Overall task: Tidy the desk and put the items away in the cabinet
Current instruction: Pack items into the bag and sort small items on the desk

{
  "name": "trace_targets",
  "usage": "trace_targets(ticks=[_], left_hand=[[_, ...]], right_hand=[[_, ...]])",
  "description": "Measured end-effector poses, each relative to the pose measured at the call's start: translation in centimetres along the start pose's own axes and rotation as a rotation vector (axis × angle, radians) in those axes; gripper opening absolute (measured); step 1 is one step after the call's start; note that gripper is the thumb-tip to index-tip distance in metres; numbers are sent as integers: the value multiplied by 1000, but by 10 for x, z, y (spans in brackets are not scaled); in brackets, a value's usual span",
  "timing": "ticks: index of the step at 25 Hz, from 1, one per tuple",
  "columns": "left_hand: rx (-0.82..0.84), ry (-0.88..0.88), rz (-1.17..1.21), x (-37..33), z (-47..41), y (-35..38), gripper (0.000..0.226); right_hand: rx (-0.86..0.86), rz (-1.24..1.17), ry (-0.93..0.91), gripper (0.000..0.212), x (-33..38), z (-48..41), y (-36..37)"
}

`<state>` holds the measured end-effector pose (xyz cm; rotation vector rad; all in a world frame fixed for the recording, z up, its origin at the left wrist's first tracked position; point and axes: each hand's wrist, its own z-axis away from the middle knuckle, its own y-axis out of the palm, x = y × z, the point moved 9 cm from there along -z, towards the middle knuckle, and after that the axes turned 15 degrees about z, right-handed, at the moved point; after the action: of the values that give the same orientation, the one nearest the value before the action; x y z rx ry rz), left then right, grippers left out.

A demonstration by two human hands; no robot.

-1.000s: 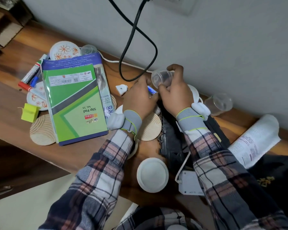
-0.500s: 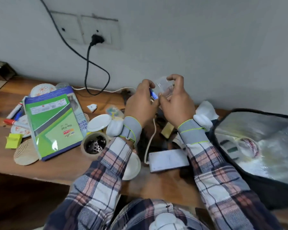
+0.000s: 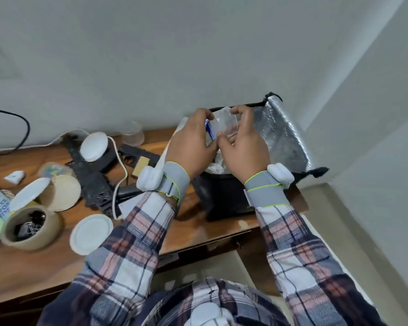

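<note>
Both hands are raised over the open black bag (image 3: pixel 224 198) with a silver foil lining that stands at the desk's right end. Between them is a clear plastic cup (image 3: pixel 225 124). My right hand (image 3: pixel 244 147) curls its fingers round the cup's right side. My left hand (image 3: pixel 191 144) grips the cup's left side and a blue pen (image 3: pixel 209 130) against it. Shiny foil-wrapped items show inside the bag under my hands.
On the wooden desk (image 3: pixel 198 227) left of the bag lie a second clear cup (image 3: pixel 132 136), white lids (image 3: pixel 91 234), a tape roll holding binder clips (image 3: pixel 31 229), a black tray (image 3: pixel 97 184), a white cable (image 3: pixel 118 170) and ribbed coasters (image 3: pixel 61 192). The grey wall stands close behind.
My view and both hands have swung right along the desk, carrying the cup and pen from above the clutter to above the open bag.
</note>
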<state>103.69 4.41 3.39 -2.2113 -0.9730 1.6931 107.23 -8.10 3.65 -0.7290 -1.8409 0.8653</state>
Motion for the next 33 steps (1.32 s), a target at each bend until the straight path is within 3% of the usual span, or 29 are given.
trace_targets(ticks=[3, 8, 13, 16, 25, 33], left_hand=[[74, -9, -63, -6, 14, 25, 51], [-8, -43, -244, 3, 28, 1, 57], [-103, -169, -245, 26, 55, -50, 49], [-250, -299, -231, 60, 91, -106, 44], [-488, -612, -227, 154, 184, -211, 54], [-566, -781, -192, 249, 200, -284, 52]], right_hand=[[71, 61, -35, 45, -19, 13, 2], [96, 62, -72, 26, -17, 16, 4], [155, -23, -234, 18, 44, 14, 28], [274, -78, -393, 18, 113, 26, 66], [569, -59, -668, 24, 235, 82, 179], [669, 28, -716, 32, 299, 73, 271]])
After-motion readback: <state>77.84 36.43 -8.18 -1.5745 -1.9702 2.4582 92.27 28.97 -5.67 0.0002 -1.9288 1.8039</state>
